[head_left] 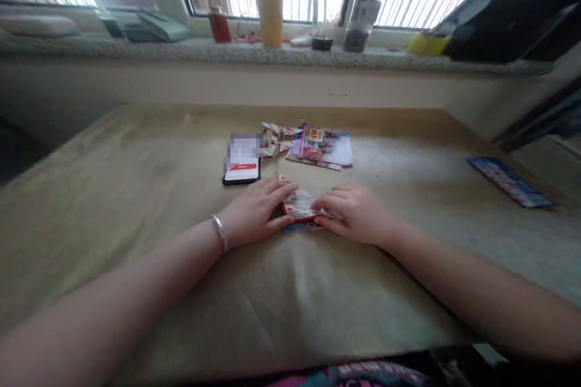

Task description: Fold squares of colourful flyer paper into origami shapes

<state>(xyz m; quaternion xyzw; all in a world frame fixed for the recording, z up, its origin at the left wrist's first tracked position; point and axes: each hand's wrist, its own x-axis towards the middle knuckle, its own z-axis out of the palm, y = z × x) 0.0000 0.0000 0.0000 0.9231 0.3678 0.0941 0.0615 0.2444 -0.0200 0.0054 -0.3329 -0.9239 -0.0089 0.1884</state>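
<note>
Pressing folded paper [299, 201] on the central table [308, 302], the left hand [258, 208] lays fingers over its left end; the right hand [356, 213] pinches its right. On the far sill [181, 48], a clear cup [364, 9] holds something dark.

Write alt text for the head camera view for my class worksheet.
A person's left hand and right hand touch a folded printed paper on a table. Beyond it lie a phone, folded paper shapes and printed sheets, with a windowsill behind.

Red container [219, 25] on windowsill [181, 53].
</note>
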